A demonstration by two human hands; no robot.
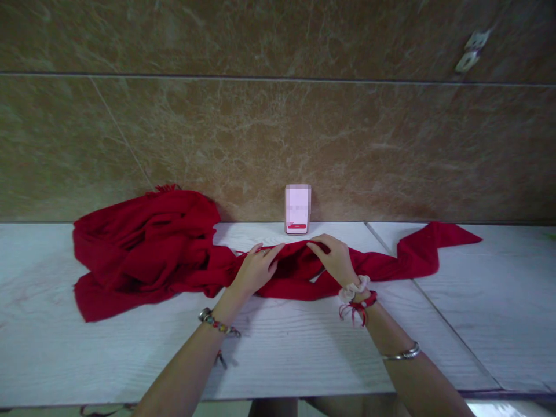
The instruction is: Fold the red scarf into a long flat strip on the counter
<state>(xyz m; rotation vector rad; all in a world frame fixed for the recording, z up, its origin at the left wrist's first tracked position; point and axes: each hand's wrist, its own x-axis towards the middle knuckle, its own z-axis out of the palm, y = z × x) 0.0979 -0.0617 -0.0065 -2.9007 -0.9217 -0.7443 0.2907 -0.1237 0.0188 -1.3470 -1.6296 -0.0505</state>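
A long red scarf (pixel 147 243) stretches across the white tabletop, bunched in a loose heap on the left. Its middle stretch lies under both hands, and a folded, tapering end reaches to the right. My left hand (pixel 257 269) grips the scarf's upper edge, index finger stretched along it, the other fingertips partly hidden in the cloth. My right hand (pixel 334 258) pinches the same edge between thumb and fingers, a short way to the right. Between the hands the cloth opens into a shallow fold. A small gap in the cloth shows beside my right hand.
A phone (pixel 297 209) with a lit screen leans upright against the brown marbled wall (pixel 278 139), just behind the scarf. The white table (pixel 295 353) has a seam running diagonally on the right. A small pale fitting (pixel 472 51) is on the wall, upper right.
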